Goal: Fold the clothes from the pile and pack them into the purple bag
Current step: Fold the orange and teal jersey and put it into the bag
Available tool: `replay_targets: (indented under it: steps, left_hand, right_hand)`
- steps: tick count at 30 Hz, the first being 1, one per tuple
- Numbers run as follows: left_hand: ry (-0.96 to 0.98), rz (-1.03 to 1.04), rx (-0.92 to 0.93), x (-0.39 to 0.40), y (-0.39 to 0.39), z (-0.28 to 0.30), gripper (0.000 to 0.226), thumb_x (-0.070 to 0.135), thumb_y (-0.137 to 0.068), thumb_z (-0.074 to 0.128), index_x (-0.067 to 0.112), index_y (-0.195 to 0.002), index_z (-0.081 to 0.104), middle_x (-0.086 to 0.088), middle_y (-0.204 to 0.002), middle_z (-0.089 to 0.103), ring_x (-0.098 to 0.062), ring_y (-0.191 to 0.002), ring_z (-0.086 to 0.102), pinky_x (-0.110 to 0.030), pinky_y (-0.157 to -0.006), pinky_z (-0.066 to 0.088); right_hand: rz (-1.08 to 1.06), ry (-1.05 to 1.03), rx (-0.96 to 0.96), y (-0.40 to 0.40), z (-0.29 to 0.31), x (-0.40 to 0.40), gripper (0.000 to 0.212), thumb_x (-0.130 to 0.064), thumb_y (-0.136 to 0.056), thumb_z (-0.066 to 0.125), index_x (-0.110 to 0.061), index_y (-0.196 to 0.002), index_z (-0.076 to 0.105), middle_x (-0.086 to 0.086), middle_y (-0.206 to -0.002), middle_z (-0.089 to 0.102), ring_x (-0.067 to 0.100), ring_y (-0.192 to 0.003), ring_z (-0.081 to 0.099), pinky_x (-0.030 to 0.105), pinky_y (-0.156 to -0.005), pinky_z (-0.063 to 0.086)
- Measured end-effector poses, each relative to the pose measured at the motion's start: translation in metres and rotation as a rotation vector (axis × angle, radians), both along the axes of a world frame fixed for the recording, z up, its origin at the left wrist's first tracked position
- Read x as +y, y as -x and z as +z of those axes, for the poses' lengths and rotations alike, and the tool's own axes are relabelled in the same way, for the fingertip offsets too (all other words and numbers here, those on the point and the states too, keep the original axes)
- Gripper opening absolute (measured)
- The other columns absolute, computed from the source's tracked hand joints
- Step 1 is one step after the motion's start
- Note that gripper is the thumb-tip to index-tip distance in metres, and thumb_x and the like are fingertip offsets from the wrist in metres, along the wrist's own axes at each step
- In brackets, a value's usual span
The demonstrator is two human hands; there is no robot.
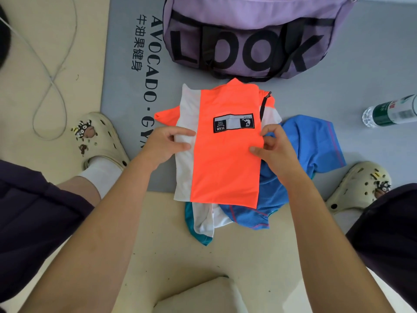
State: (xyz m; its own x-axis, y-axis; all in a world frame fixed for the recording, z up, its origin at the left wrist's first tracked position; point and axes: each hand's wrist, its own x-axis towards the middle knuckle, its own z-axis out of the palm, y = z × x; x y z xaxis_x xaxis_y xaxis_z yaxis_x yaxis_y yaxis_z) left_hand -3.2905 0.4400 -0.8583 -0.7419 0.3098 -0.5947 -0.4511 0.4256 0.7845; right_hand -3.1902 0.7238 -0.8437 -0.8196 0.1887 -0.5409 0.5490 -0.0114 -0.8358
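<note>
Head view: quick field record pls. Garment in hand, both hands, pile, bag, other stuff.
garment: orange and white shirt, partly folded, held above the pile
left hand: grips the shirt's white left edge
right hand: pinches the shirt's orange right edge
pile: blue garment and teal and white pieces under the shirt
bag: purple bag beyond the shirt on the grey mat; whether it is open cannot be told
other: water bottle lying at right

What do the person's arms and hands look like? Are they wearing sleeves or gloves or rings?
Both arms are bare from the bottom of the picture up to the wrists, with no sleeves showing. The left hand and the right hand wear no gloves. No rings, watch or bracelets can be seen, and there are no markings on them.
</note>
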Motion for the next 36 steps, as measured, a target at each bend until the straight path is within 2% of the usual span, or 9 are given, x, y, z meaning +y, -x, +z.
replay_targets:
  steps: [5, 9, 11, 15, 22, 25, 27, 30, 36]
  left_hand:
    - [0.12, -0.147, 0.067, 0.002, 0.003, 0.002, 0.046, 0.003, -0.078, 0.076, 0.032, -0.114, 0.071, 0.012, -0.124, 0.064, -0.005, -0.118, 0.056, -0.02, -0.099, 0.044]
    - [0.324, -0.202, 0.23, 0.009, 0.003, -0.003, 0.046, 0.01, -0.082, 0.072, 0.025, -0.124, 0.066, 0.007, -0.126, 0.063, -0.006, -0.11, 0.054, -0.006, -0.081, 0.036]
    - [0.395, -0.211, 0.301, 0.011, 0.001, -0.007, 0.039, 0.012, -0.086, 0.068, 0.022, -0.124, 0.066, -0.001, -0.124, 0.064, -0.015, -0.112, 0.055, -0.016, -0.084, 0.037]
    - [0.474, -0.273, 0.414, 0.008, 0.001, -0.014, 0.023, 0.015, -0.092, 0.06, 0.013, -0.113, 0.07, -0.014, -0.104, 0.061, -0.031, -0.101, 0.055, -0.035, -0.083, 0.041]
    - [0.393, -0.263, 0.492, 0.009, 0.027, 0.01, 0.011, 0.017, -0.081, 0.071, 0.009, -0.087, 0.074, 0.002, -0.121, 0.053, -0.019, -0.122, 0.04, -0.017, -0.097, 0.027]
    - [0.21, -0.189, 0.265, 0.012, 0.042, 0.045, 0.02, 0.029, -0.069, 0.061, 0.018, -0.081, 0.073, 0.015, -0.093, 0.065, 0.001, -0.088, 0.056, -0.016, -0.075, 0.041]
    - [0.118, -0.177, 0.173, 0.015, 0.049, 0.062, 0.013, 0.03, -0.068, 0.056, 0.027, -0.069, 0.069, 0.018, -0.065, 0.058, 0.002, -0.06, 0.05, -0.014, -0.056, 0.038]
    - [0.02, -0.156, 0.133, 0.018, 0.055, 0.071, 0.015, 0.033, -0.07, 0.057, 0.023, -0.077, 0.067, 0.012, -0.067, 0.058, -0.007, -0.063, 0.052, -0.023, -0.06, 0.039]
    - [-0.152, 0.133, -0.012, 0.036, 0.046, 0.037, 0.013, 0.028, -0.081, 0.072, 0.035, -0.092, 0.071, 0.013, -0.087, 0.072, -0.006, -0.08, 0.068, -0.023, -0.068, 0.054]
  right_hand:
    - [0.27, -0.349, 0.011, 0.007, 0.006, 0.002, 0.056, -0.003, -0.079, 0.074, -0.039, -0.12, 0.061, -0.003, -0.1, 0.059, 0.014, -0.087, 0.059, 0.021, -0.08, 0.053]
    - [0.364, -0.621, 0.031, 0.014, 0.004, -0.004, 0.055, -0.003, -0.079, 0.074, -0.02, -0.129, 0.061, 0.005, -0.109, 0.064, 0.017, -0.09, 0.055, 0.018, -0.086, 0.043]
    - [0.389, -0.711, 0.054, 0.017, 0.001, -0.007, 0.046, -0.004, -0.081, 0.072, -0.012, -0.125, 0.064, 0.01, -0.115, 0.065, 0.026, -0.101, 0.058, 0.021, -0.089, 0.039]
    - [0.429, -0.814, 0.104, 0.028, -0.003, -0.005, 0.032, -0.009, -0.082, 0.073, -0.007, -0.113, 0.069, 0.012, -0.096, 0.058, 0.03, -0.096, 0.054, 0.026, -0.081, 0.037]
    - [0.343, -0.42, 0.081, 0.049, 0.015, 0.011, 0.017, -0.013, -0.087, 0.069, -0.014, -0.103, 0.063, -0.007, -0.106, 0.057, 0.008, -0.1, 0.051, 0.02, -0.09, 0.041]
    - [0.251, -0.166, 0.083, 0.052, 0.032, 0.019, 0.01, -0.012, -0.088, 0.063, -0.007, -0.096, 0.061, 0.002, -0.089, 0.054, 0.013, -0.087, 0.049, 0.029, -0.081, 0.04]
    - [0.195, -0.003, 0.096, 0.051, 0.043, 0.023, 0.005, -0.008, -0.09, 0.06, -0.007, -0.095, 0.06, 0.008, -0.087, 0.053, 0.017, -0.085, 0.05, 0.03, -0.079, 0.041]
    - [0.133, 0.163, 0.098, 0.048, 0.052, 0.031, 0.002, -0.014, -0.092, 0.058, -0.014, -0.094, 0.06, 0.001, -0.081, 0.057, 0.012, -0.075, 0.053, 0.022, -0.068, 0.046]
    - [-0.099, 0.08, -0.007, 0.048, 0.027, 0.038, 0.021, -0.031, -0.089, 0.066, -0.028, -0.11, 0.063, 0.007, -0.098, 0.066, 0.018, -0.084, 0.061, 0.033, -0.076, 0.051]
